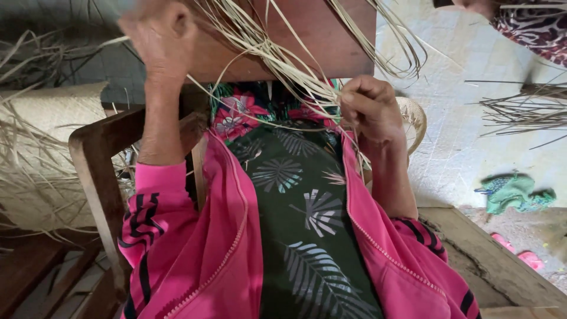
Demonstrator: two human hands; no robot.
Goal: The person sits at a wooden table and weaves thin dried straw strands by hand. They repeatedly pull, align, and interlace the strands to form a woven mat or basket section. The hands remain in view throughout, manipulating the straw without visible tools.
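Observation:
My left hand (158, 41) is raised at the top left, blurred, its fingers closed around pale dried straw strands (269, 56) that fan across the top of the view. My right hand (371, 109) sits lower, at the centre right, fist closed on the same bundle of strands where they gather above my lap. Behind the strands stands a brown wooden board (319, 29). I wear a pink zip jacket (195, 248) over a dark leaf-patterned garment (301, 224).
A wooden chair arm (97, 159) runs at my left, with a woven straw mat (47, 118) and loose straw beyond it. At right lie more straw strips (520, 109), a green cloth (514, 192), pink sandals (520, 251) and another person's patterned sleeve (534, 26).

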